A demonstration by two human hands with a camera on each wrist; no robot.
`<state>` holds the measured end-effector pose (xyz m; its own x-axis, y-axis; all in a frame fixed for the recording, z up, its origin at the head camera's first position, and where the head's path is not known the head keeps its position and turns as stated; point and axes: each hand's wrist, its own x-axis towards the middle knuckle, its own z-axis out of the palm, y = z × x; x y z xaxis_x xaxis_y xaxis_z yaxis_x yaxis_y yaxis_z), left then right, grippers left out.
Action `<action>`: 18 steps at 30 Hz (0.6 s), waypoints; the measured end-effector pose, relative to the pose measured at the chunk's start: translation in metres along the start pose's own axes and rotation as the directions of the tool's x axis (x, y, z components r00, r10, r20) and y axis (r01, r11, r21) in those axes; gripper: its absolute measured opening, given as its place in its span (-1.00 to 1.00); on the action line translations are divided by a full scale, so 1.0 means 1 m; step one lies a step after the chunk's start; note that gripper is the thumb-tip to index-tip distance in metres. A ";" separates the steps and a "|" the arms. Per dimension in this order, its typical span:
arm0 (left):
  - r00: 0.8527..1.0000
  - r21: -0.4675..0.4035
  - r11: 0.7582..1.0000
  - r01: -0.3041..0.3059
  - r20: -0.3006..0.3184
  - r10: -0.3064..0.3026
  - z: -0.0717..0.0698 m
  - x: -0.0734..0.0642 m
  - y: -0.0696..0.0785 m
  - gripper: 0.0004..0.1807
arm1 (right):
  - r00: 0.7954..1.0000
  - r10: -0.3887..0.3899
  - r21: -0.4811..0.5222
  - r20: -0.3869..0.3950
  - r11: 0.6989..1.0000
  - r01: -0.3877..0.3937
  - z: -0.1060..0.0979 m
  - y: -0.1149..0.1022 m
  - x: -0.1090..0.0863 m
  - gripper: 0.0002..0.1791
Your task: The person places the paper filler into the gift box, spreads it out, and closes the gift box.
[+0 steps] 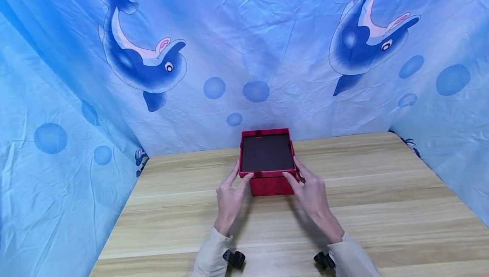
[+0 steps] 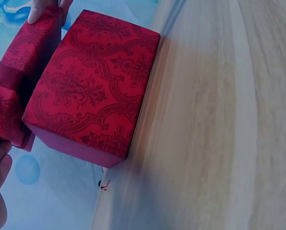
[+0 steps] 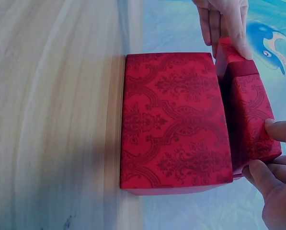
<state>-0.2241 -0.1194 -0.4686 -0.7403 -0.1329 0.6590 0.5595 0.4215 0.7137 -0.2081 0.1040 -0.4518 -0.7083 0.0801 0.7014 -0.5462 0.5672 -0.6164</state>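
A red patterned box (image 1: 272, 187) stands on the table, its brocade side (image 2: 95, 81) filling much of the left wrist view. Over it is a shallow red lid (image 1: 267, 154) with a dark panel inside its raised rim. A narrow gap between lid and box shows in the right wrist view. My left hand (image 1: 230, 196) grips the lid's near left corner, thumb on the front edge. At the near right corner, my right hand (image 1: 313, 190) pinches it the same way. A smooth red ribbon band (image 3: 243, 68) crosses the lid's front side.
The wooden table (image 1: 183, 209) runs back to a blue curtain (image 1: 237, 47) printed with dolphins and bubbles. More curtain hangs at both sides. Black wrist devices (image 1: 234, 259) sit by the pale sleeves (image 1: 212, 253).
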 end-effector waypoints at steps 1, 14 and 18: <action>1.000 0.001 1.000 0.001 0.001 -0.001 0.001 0.000 0.000 -0.33 | 1.000 0.004 0.011 0.001 1.000 -0.005 -0.001 0.000 0.000 -0.32; 1.000 0.026 1.000 0.003 0.023 -0.004 0.004 -0.001 0.002 -0.31 | 1.000 0.014 0.049 -0.002 0.999 -0.014 -0.003 0.005 -0.001 -0.35; 0.999 0.018 1.000 0.022 0.041 -0.022 0.005 -0.002 0.002 -0.30 | 0.999 0.035 0.087 0.004 0.996 -0.035 -0.004 0.005 -0.001 -0.36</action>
<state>-0.2239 -0.1137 -0.4698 -0.7674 -0.1053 0.6324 0.5365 0.4346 0.7234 -0.2087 0.1102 -0.4545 -0.7288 0.0970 0.6779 -0.5575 0.4907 -0.6696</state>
